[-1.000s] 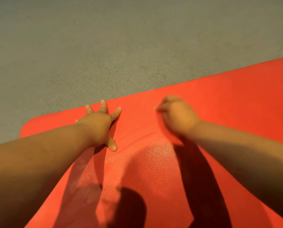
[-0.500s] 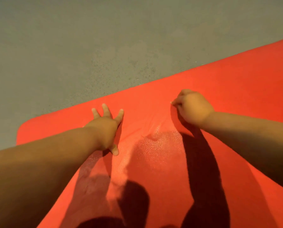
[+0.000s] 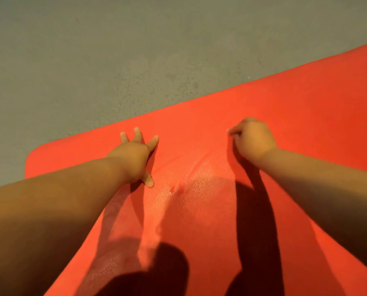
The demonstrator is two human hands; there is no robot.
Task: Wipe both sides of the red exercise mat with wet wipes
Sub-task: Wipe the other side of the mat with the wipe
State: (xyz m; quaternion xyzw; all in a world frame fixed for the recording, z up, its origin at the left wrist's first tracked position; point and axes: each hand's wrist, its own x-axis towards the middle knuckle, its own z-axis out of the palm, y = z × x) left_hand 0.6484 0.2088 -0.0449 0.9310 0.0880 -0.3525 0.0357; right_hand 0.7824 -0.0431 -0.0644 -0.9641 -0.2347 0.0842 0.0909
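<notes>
The red exercise mat lies flat on the floor, its rounded far-left corner in view. My left hand presses flat on it near the far edge, fingers spread, holding nothing. My right hand rests on the mat to the right of the left one, fingers curled tight. Only a small pale sliver of wet wipe peeks out at its fingertips; the rest is hidden under the hand. A wet, shiny patch shows on the mat between my arms.
Grey speckled floor fills the upper part of the view beyond the mat's far edge. Dark shadows of my arms and head fall across the near part of the mat.
My right hand has slid to the right across the mat, away from my left hand. My left hand stays pressed flat in the same spot. The view has shifted slightly.
</notes>
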